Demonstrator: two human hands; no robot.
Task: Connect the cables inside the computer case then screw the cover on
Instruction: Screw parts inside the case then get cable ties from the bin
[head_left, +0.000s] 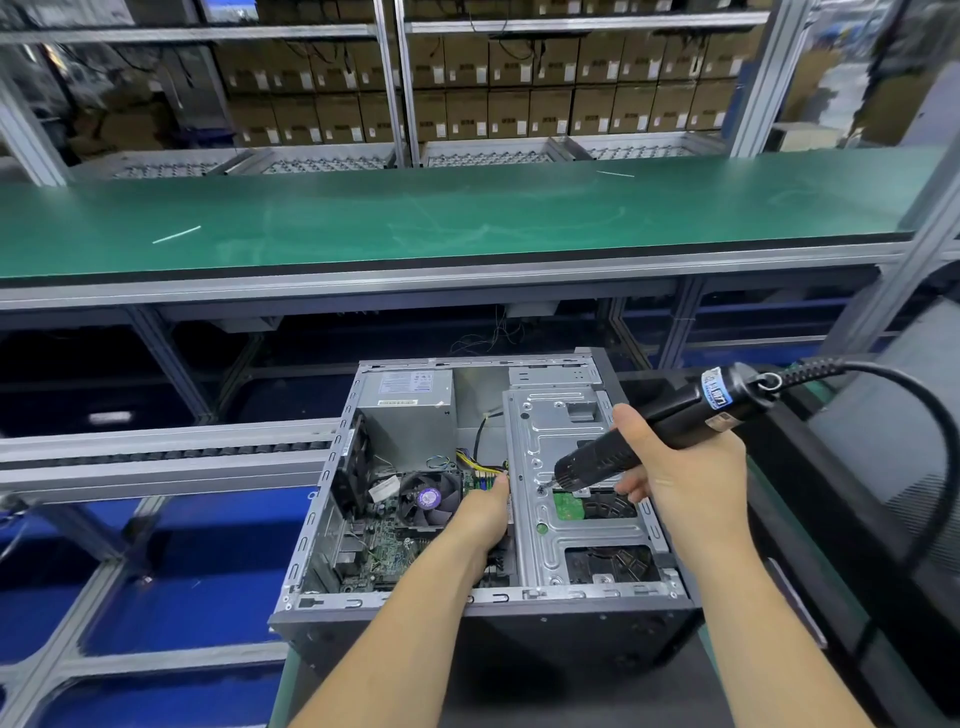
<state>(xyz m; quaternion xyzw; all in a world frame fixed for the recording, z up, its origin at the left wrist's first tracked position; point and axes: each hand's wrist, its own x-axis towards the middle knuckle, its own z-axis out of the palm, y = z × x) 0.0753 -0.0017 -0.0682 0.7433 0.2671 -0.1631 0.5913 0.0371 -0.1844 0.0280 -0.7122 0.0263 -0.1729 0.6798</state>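
Observation:
An open computer case (332, 467) lies on its side in front of me, cover off. Inside it I see the motherboard with a CPU fan (429, 498), a power supply (410, 400) at the back and yellow-black cables (475, 462). A silver drive-bay bracket (558, 431) fills the right half. My right hand (685, 467) grips a black electric screwdriver (649, 431), whose tip meets a screw (541, 489) on the bracket. My left hand (485, 512) reaches into the case and rests against the bracket's left edge; its fingers are hidden.
The screwdriver's black cord (914, 410) loops off to the right over a dark panel (893, 431). A roller conveyor rail (166, 457) runs left of the case. A green bench top (467, 218) spans behind, with shelves of cardboard boxes (519, 78) beyond.

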